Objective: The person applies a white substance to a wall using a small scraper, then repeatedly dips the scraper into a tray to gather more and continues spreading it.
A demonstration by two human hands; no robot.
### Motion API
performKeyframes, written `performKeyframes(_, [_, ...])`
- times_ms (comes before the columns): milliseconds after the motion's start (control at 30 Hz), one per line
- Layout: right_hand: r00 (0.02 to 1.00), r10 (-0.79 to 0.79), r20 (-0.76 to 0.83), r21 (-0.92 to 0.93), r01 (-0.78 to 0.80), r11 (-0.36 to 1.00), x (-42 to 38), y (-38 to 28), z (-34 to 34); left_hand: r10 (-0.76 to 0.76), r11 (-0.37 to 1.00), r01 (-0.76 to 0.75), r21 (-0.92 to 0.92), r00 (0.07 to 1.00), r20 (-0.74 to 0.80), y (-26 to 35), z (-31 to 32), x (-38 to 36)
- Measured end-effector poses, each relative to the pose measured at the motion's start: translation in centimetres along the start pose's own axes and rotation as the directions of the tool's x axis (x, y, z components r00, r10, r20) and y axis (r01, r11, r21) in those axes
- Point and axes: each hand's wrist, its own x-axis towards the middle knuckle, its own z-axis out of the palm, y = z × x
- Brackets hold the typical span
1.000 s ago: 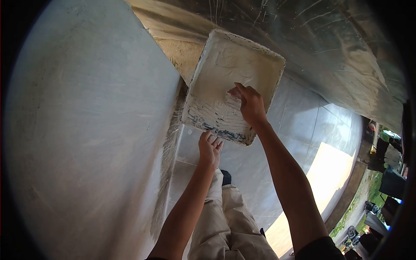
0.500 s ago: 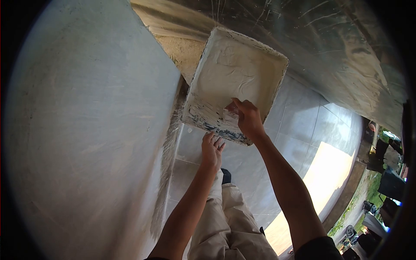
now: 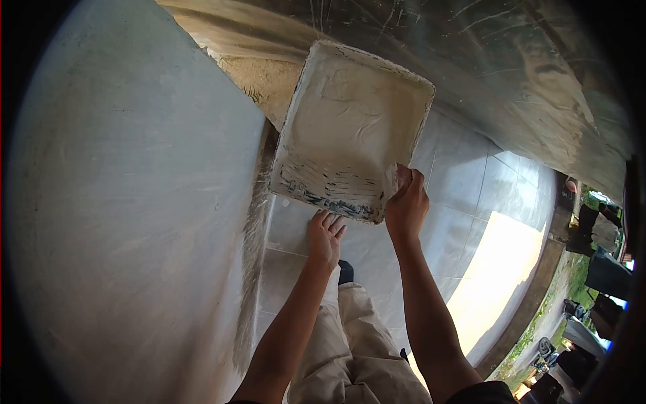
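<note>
A rectangular tray with pale, creamy material inside stands out in the upper middle; dark streaks mark its near end. My right hand is at the tray's near right corner, fingers closed round a small pale-coated thing, mostly hidden, that I cannot make out. Just below the near edge of the tray is my left hand, palm up with its fingers apart. Its fingertips reach the tray's underside or rim; whether they bear its weight cannot be told.
A large smooth grey wall fills the left side. Grey floor tiles lie below and right of the tray. Shiny plastic sheeting hangs across the top right. My legs are below; assorted items lie outside at far right.
My right hand has moved right, from over the tray's near end to its right corner. Ridged streaks now mark the near end. The tray appears slightly further left in view.
</note>
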Motion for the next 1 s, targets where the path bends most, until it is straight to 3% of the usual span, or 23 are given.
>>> performKeyframes(67, [0.991,0.122,0.059,0.031,-0.124,0.992,-1.7,-0.7,-0.6,-0.002,1.000,0.002,-0.015,1.000,0.016,0.1,-0.3,0.1])
performKeyframes(167, [0.980,0.197,0.003,0.028,-0.197,0.980,-3.3,-0.9,-0.1,-0.008,1.000,0.008,-0.023,1.000,0.016,0.5,-0.4,0.0])
performKeyframes(367, [0.970,0.235,-0.070,0.048,-0.232,0.972,-3.0,-1.1,1.2,-0.023,1.000,0.023,-0.014,1.000,0.007,0.7,-0.5,-0.1])
performKeyframes(800, [0.937,0.343,-0.069,0.092,-0.336,0.937,-2.4,-1.4,0.7,-0.050,0.999,0.050,-0.014,0.998,0.033,0.1,-0.6,0.1])
performKeyframes(1000, [0.898,0.428,-0.100,0.207,-0.402,0.892,-2.9,-1.6,1.6,-0.054,0.998,0.054,-0.020,0.998,0.015,0.1,-0.3,0.3])
